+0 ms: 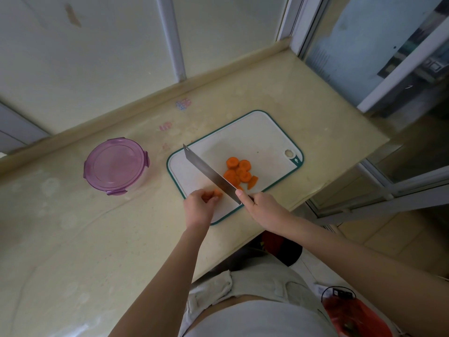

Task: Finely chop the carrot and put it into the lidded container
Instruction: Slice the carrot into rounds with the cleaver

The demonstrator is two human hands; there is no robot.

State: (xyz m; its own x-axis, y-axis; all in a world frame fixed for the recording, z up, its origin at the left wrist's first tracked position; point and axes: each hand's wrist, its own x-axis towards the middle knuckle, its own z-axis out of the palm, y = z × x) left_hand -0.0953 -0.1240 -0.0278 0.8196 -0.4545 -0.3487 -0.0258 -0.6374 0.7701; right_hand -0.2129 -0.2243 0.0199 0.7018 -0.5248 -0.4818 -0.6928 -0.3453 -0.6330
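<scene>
A white cutting board (252,137) with a green rim lies on the beige counter. Several round carrot slices (239,171) are piled near its middle. My left hand (199,206) holds a short carrot stub (217,193) at the board's near edge, fingers curled round it. My right hand (261,205) grips the handle of a cleaver (209,171), whose blade slants across the board between the stub and the slices. A round container with a purple clip lid (116,164), lid shut, stands on the counter to the left of the board.
The counter (73,239) runs along a pale wall with a raised back edge. Its right edge drops off beside a sliding glass door (379,57). A red object (349,314) sits on the floor at lower right.
</scene>
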